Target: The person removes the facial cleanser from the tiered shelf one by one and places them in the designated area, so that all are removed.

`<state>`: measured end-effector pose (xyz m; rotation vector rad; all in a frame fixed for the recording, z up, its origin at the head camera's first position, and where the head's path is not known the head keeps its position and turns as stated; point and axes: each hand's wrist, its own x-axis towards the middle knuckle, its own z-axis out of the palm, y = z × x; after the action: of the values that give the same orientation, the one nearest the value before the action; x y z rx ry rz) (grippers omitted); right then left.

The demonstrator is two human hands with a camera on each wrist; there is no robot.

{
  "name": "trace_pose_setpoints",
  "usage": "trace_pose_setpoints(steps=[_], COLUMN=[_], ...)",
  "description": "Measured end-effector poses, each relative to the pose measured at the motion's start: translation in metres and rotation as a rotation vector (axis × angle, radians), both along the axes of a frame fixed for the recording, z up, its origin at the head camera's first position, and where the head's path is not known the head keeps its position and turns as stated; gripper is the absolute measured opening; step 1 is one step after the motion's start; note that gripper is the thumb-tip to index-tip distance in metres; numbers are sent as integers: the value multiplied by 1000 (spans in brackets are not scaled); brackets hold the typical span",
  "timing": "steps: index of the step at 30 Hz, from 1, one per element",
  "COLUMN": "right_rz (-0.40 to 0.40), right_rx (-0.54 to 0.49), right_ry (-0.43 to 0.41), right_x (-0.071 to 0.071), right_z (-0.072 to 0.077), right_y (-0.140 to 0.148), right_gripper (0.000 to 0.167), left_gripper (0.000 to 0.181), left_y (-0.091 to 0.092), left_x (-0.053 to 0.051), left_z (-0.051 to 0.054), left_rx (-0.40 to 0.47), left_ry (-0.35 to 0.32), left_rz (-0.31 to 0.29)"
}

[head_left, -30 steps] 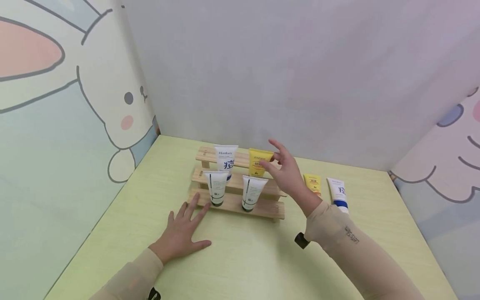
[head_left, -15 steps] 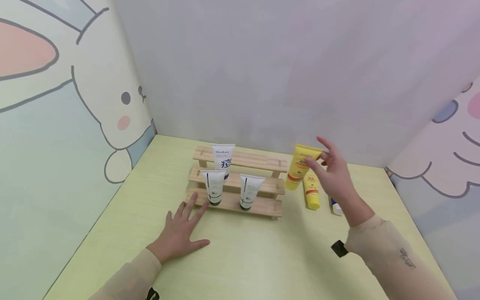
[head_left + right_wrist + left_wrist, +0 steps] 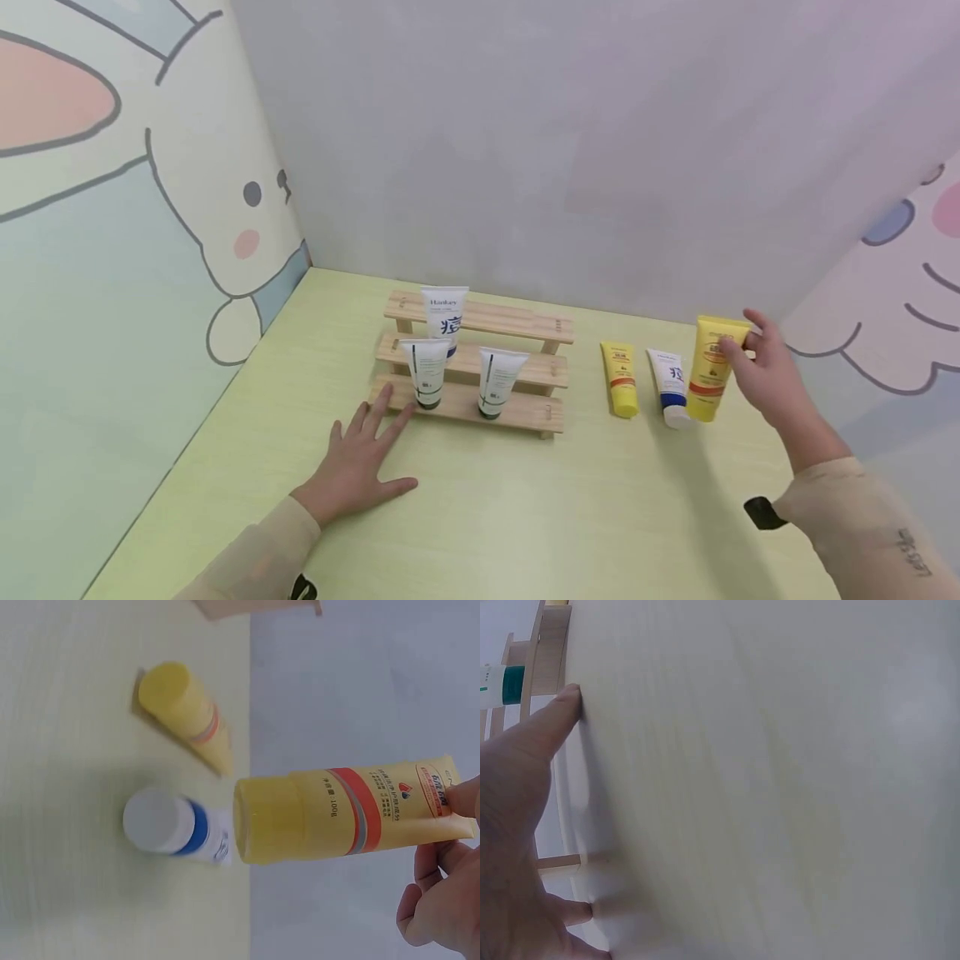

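Observation:
My right hand (image 3: 772,379) pinches a yellow tube (image 3: 712,367) near its flat top end, cap downward, held above the table at the right. In the right wrist view the thumb lies on the printed front of this tube (image 3: 352,810). My left hand (image 3: 356,467) is spread with straight fingers on the table, fingertips at the front left edge of the wooden rack (image 3: 517,411). Two white tubes with dark caps, a left one (image 3: 427,371) and a right one (image 3: 498,382), stand on the lowest step. Behind them a white and blue tube (image 3: 446,312) stands higher up.
Right of the rack a second yellow tube (image 3: 619,379) lies on the table (image 3: 480,517). Beside it lies another white and blue tube (image 3: 670,385), close to the held one. A grey wall (image 3: 525,167) closes the back, with cartoon-printed walls at both sides.
My right hand has lifted the yellow tube off the rack and carried it rightward, past the two tubes lying on the table. My left hand has stayed in place.

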<state>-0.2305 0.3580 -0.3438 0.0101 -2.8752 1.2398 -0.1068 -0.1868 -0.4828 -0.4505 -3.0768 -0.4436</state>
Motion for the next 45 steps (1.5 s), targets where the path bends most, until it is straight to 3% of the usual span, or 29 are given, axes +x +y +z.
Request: trace_pose_setpoints(steps=[8, 14, 19, 35, 45], right_rz=[-71, -91, -161, -348, -414], right_rx=[64, 116, 150, 156, 143], right_ry=[-220, -351, -447, -467, -457], right_x=[-26, -50, -59, -62, -64], right_z=[-24, -51, -69, -94, -97], right_y=[46, 64, 66, 53, 56], right_gripper=[83, 85, 87, 94, 94], left_gripper=[106, 106, 106, 106, 106], left_y=[-2, -1, 0, 1, 2], left_x=[-2, -2, -2, 0, -1], left_z=[1, -1, -3, -2, 0], left_rx=[-11, -3, -1, -4, -3], left_ry=[8, -6, -21, -23, -20], left_rz=[-5, -4, -6, 2, -2])
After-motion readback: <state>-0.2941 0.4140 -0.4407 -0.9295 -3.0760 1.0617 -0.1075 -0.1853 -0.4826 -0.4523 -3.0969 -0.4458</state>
